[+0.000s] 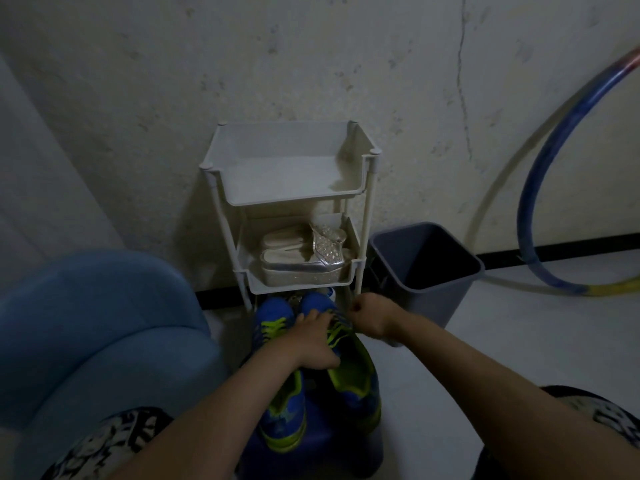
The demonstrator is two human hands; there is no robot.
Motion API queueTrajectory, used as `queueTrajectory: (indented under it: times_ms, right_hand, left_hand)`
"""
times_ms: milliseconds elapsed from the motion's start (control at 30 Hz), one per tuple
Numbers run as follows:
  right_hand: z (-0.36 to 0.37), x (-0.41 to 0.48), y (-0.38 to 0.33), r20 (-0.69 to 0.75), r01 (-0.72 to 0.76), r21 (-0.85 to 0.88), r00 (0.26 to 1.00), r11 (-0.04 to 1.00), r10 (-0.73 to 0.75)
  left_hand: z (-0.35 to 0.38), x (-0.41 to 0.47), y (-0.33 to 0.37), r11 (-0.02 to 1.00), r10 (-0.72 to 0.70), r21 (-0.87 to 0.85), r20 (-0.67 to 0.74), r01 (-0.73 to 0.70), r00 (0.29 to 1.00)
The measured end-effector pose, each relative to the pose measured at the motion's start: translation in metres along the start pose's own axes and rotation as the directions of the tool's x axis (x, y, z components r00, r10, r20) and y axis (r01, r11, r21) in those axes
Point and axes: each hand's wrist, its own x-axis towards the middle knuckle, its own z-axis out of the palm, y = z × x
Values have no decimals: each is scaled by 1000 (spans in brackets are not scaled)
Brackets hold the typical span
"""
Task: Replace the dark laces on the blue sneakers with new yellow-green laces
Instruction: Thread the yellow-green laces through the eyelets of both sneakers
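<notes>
Evidently, before the rack (pixel 294 199), the left hand (pixel 311 344), fingers flat, pins one blue sneaker (pixel 360 386) steady while the right hand (pixel 371 317), fisted, seemingly pulls its lace (pixel 337 337) taut.

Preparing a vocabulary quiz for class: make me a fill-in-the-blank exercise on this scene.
1. The bin stands to the ____ of the rack.
2. The silver shoes lie under the rack's ____ tier.
3. The left hand rests on a ____ sneaker with yellow-green laces.
4. The hoop leans against the ____.
Missing words: right, top, blue, wall.
</notes>
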Motion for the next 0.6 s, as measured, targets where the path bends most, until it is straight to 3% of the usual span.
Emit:
queueTrajectory:
  times_ms: [100,267,367,600]
  right_hand:
    - [3,-1,-3,68,-32,-141,997,990,42]
    - [-12,-2,6,64,-37,-312,996,949,59]
    - [-14,-2,13,62,-39,-299,996,954,60]
    - [-10,-3,12,167,51,-269,986,962,-5]
  left_hand:
    - [2,-2,1,999,18,43,-54,-16,998]
    - [-9,-6,-6,981,14,193,-6,-13,1000]
    - [-13,-7,-12,976,23,214,32,-29,999]
    - [-26,-9,-31,999,16,-44,79,-13,997]
